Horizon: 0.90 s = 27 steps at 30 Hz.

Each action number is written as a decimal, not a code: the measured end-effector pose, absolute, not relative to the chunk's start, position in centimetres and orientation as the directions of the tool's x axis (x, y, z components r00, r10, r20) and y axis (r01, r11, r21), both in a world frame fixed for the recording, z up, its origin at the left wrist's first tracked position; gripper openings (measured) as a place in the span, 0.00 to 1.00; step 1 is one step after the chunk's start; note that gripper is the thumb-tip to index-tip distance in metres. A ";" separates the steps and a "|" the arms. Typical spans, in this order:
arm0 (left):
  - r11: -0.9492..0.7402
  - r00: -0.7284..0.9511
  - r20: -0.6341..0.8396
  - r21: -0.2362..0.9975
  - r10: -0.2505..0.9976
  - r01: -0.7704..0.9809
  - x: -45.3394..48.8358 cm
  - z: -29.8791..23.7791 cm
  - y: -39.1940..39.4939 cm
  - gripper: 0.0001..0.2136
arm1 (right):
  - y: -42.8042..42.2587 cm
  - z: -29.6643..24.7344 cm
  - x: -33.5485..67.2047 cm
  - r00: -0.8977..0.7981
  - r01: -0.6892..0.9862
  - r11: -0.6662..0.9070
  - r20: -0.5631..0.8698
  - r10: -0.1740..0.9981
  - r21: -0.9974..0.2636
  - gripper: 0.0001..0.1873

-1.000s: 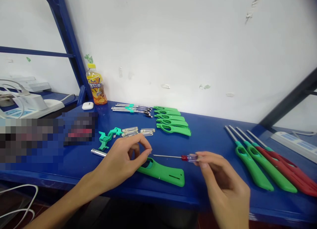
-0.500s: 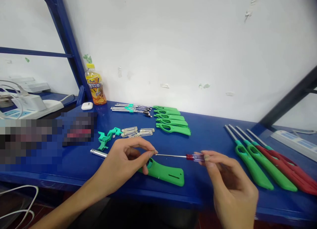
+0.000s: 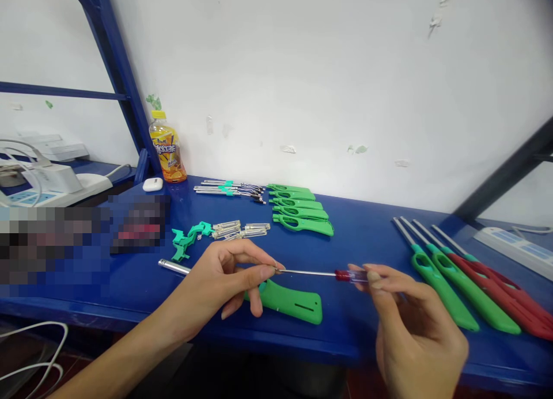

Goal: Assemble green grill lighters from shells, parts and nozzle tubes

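Note:
My right hand (image 3: 417, 324) holds a screwdriver (image 3: 311, 273) by its clear handle with a red collar, the shaft lying level and pointing left. At its tip, the thumb and forefinger of my left hand (image 3: 235, 281) are pinched together. Something tiny seems to be between those fingertips, too small to make out. Below my left hand a green gas lighter (image 3: 294, 303) lies flat on the blue table, its metal tube to the left. My left hand and forearm hide the middle of this lighter.
Green handle shells (image 3: 305, 225), metal tubes with wires (image 3: 228, 189), clear small parts (image 3: 254, 231) and teal pieces (image 3: 185, 240) lie behind. Lighters in green and red (image 3: 488, 284) lie right, beside a power strip (image 3: 514, 249). A drink bottle (image 3: 168, 151) and white earphone case (image 3: 152, 184) stand back left.
Both hands have shifted slightly right, along with the screwdriver. My left fingertips now meet at the screwdriver's tip, and its lower fingers have spread a little over the lighter.

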<state>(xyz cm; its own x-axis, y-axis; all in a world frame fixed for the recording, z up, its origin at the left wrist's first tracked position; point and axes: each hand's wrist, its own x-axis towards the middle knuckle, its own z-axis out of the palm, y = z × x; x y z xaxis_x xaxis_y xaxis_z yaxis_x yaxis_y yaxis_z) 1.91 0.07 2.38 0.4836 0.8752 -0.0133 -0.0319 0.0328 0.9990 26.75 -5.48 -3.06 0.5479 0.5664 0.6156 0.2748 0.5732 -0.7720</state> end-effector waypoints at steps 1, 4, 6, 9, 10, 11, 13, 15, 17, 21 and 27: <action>0.041 0.486 -0.011 0.998 0.874 -0.051 1.9 2.3 0.0 0.13 | -5.5 -3.0 26.7 0.550 0.274 0.577 0.617 0.562 -0.770 0.06; 0.045 0.480 0.015 0.993 0.877 -0.113 2.1 2.2 -0.2 0.11 | -5.5 -3.0 26.6 0.564 0.278 0.565 0.608 0.559 -0.777 0.06; 0.049 0.476 0.020 0.990 0.879 -0.132 2.2 2.2 -0.4 0.11 | -5.5 -2.9 26.6 0.586 0.277 0.546 0.590 0.556 -0.791 0.07; 0.057 0.473 0.010 0.990 0.881 -0.128 2.2 2.3 -0.5 0.11 | -5.6 -2.7 26.5 0.624 0.259 0.521 0.553 0.552 -0.813 0.09; 0.058 0.478 0.008 0.991 0.879 -0.124 2.2 2.3 -0.5 0.10 | -5.6 -2.6 26.4 0.633 0.250 0.517 0.543 0.552 -0.818 0.11; 0.060 0.485 0.006 0.991 0.875 -0.120 2.2 2.3 -0.5 0.10 | -5.6 -2.5 26.4 0.641 0.246 0.516 0.537 0.548 -0.820 0.12; 0.063 0.501 0.002 0.991 0.866 -0.114 2.1 2.2 -0.4 0.10 | -5.6 -2.4 26.3 0.645 0.243 0.520 0.537 0.544 -0.819 0.13; 0.065 0.505 0.005 0.990 0.863 -0.122 2.1 2.0 -0.4 0.09 | -5.6 -2.3 26.3 0.639 0.248 0.518 0.540 0.548 -0.819 0.13; 0.066 0.506 0.017 0.987 0.863 -0.146 2.2 2.0 -0.4 0.09 | -5.6 -2.2 26.3 0.635 0.255 0.508 0.539 0.554 -0.823 0.14; 0.070 0.523 0.040 0.980 0.851 -0.189 2.4 1.9 -0.5 0.07 | -5.6 -2.2 26.4 0.643 0.249 0.468 0.506 0.575 -0.848 0.15; 0.040 0.490 0.039 0.988 0.871 -0.151 2.3 1.6 -0.6 0.10 | -5.6 -2.5 26.7 0.625 0.243 0.434 0.482 0.614 -0.868 0.15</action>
